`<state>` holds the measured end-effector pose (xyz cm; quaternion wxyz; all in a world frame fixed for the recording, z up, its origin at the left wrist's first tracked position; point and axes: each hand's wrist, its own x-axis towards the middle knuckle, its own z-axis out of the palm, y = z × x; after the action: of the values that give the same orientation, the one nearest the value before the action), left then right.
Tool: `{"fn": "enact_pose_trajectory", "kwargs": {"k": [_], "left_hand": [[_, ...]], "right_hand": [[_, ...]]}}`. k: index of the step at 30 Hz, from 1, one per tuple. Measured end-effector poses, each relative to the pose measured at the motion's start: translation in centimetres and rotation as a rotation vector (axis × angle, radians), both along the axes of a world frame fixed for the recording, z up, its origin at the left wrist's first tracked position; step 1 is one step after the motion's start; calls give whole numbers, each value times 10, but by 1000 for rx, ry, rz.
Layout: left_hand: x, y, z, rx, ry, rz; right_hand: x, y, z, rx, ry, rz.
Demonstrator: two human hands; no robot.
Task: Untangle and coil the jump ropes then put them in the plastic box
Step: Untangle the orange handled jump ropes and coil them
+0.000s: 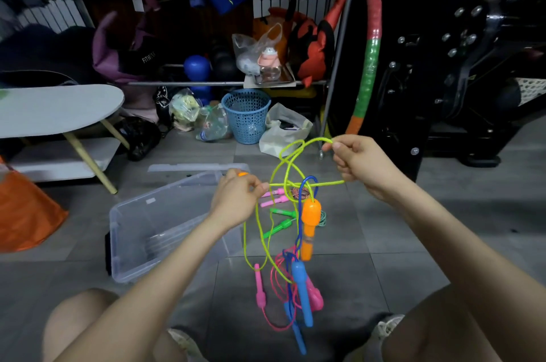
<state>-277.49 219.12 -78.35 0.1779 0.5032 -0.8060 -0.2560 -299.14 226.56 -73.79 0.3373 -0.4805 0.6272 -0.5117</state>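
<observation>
Both hands are raised with a thin yellow-green plastic cord (291, 154) stretched between them. The left hand (236, 199) pinches it at the fingertips, and the right hand (359, 168) pinches a loop of it between thumb and forefinger. Between the hands this cord tangles with a thin blue cord (307, 184), and a chunky orange plastic handle (309, 225) hangs just below the tangle. Lower still dangle a blue plastic handle (302, 293) and a slim pink plastic handle (259, 287). A clear, lidless plastic box (141, 231) sits on the floor to the left of the left hand.
</observation>
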Motion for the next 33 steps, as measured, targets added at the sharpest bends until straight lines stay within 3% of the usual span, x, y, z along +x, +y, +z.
{"fn": "enact_pose_trajectory", "kwargs": {"k": [2,4,9,13,18,23,28,33], "left_hand": [[-3,3,3,-88,-134,3],[-7,4,6,-154,-183,6],[-15,8,3,-176,-208,-34],[-29,18,5,-54,123,-94],[-41,28,-2,-8,132,-153],[-41,39,4,358,542,-139],[-47,38,1,32,196,-105],[-32,25,-4,58,58,-66]], "right_hand": [[0,-1,-8,26,167,-47],[2,-1,-8,22,180,-72],[23,1,13,-129,-220,83],[36,-8,28,-160,-216,157],[46,-12,43,-200,-272,223],[45,-11,52,-222,-222,151],[49,-5,50,-198,-213,172],[28,-1,56,-236,-219,-34]]}}
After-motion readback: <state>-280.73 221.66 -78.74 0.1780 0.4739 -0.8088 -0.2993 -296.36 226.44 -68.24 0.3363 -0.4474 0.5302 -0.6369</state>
